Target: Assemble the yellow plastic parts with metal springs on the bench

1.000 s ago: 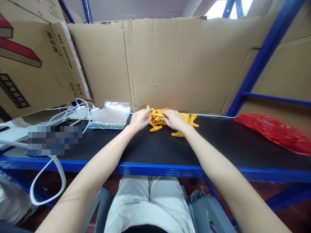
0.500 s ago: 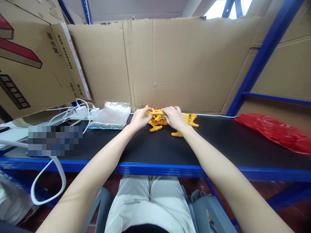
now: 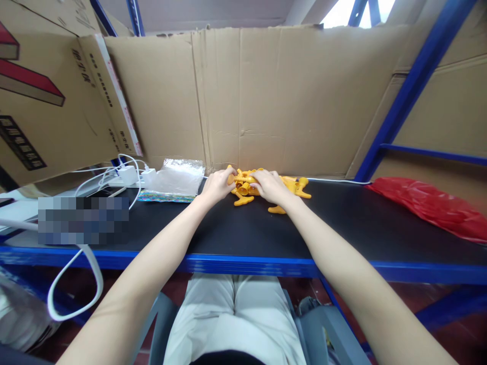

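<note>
One yellow piece (image 3: 244, 179) sits btwn L hand (image 3: 216, 186) & R hand (image 3: 273, 187), over a yellow pile (image 3: 244, 201) nr the black surface's (image 3: 247, 233) back edge, approx. midway along. L hand part-closed, thumb & fingers round the piece's L end. R hand half-curled, palm down over pile, fingertips at the R end; can't tell if it grips. Silvery pouch (image 3: 177, 177) L of L hand, nr back edge; red bag (image 3: 426, 205) toward R end.
</note>
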`<state>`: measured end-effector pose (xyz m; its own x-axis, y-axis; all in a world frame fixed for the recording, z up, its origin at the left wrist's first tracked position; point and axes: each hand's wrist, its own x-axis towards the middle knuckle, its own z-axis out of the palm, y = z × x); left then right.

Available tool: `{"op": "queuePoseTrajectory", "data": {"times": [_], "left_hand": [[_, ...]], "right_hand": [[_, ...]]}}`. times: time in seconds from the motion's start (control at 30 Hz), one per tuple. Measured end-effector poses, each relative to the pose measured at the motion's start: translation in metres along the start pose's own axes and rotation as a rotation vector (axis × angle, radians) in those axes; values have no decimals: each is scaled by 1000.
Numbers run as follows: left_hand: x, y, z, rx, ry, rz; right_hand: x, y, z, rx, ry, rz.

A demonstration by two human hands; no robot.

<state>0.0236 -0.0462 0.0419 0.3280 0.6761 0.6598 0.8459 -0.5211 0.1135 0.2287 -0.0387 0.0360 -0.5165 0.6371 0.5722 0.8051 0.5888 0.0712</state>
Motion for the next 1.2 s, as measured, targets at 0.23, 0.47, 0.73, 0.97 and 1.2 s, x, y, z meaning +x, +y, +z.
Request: {"op": "queuePoseTrajectory", "data": {"times": [0.23,0.47,0.73,0.97,1.2], "left_hand": [[1,-2,1,-63,21,-15],[4,-3,4,-181,47,-96],[5,-2,4,-305,34,-180],[5,-5,7,-305,42,-170],[3,-6,7,-242,50,-145]], "right_hand": [[-1,-1,-4,-22,37,-6],[0,0,-6,-60,120,-47],[1,-8,-17,-142,182,-55],[0,-4,-10,-48,167,-65],[-1,-4,-6,-22,121,-49]]}}
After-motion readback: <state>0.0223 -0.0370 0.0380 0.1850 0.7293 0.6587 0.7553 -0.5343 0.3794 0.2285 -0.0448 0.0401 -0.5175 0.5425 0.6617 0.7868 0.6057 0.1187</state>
